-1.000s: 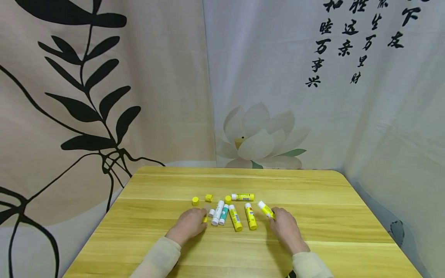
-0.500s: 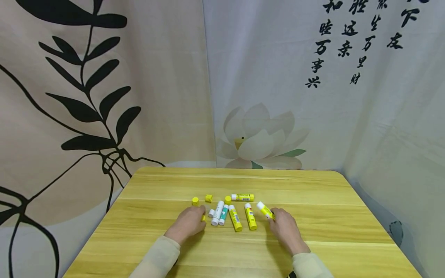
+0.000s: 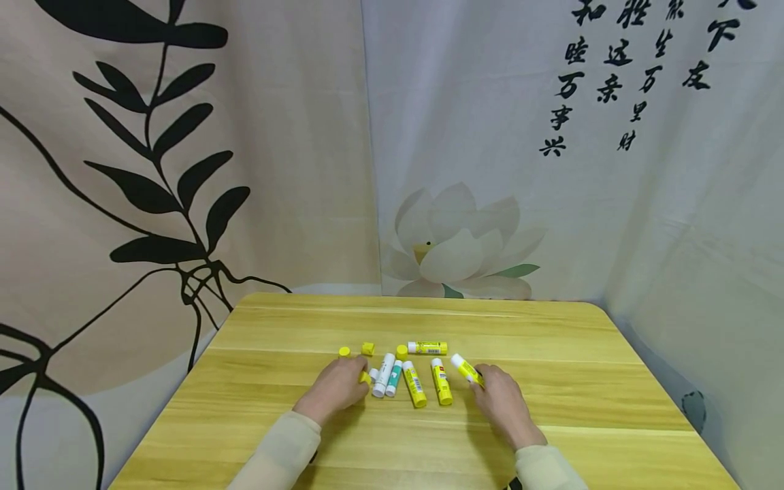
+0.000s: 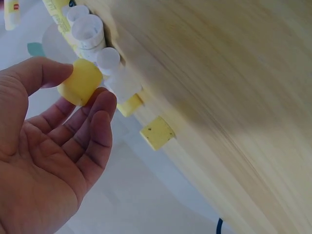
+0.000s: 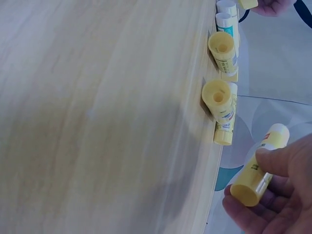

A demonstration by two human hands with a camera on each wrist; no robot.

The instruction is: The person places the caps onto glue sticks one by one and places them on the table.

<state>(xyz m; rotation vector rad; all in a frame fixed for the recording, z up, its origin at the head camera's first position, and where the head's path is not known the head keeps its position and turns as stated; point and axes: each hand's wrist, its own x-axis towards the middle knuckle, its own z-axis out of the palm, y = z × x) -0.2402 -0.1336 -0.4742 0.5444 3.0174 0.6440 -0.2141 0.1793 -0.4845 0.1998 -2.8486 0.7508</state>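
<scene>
Left hand [image 3: 333, 389]: thumb and fingertips pinching a short, round yellow plastic cap [image 4: 80, 83], just beside the white pieces on the worktop.
Right hand [image 3: 503, 401]: thumb and curled fingers gripping a yellow cylindrical glue-stick tube with a white end [image 5: 258, 173]; that white end points toward the worktop's far left corner.
Worktop: a light wood-grain surface [image 3: 582, 367] with rounded far corners; the pieces lie midway between its left and right edges, well apart from both.
Loose caps: two short yellow plastic caps, one round [image 3: 344, 352], one squarish in outline [image 3: 368, 348], lie toward the far edge, near the left hand.
Between the hands, left to right: a short white plastic cap [image 3: 373, 373], a long white cylindrical tube [image 3: 384, 374], a teal-and-white tube [image 3: 395, 378], then two yellow tubes with white ends [image 3: 414, 384] [image 3: 442, 382].
Nearer the far edge: another yellow tube [image 3: 431, 348] lies parallel to it, a round yellow cap [image 3: 401, 352] beside its white end.
</scene>
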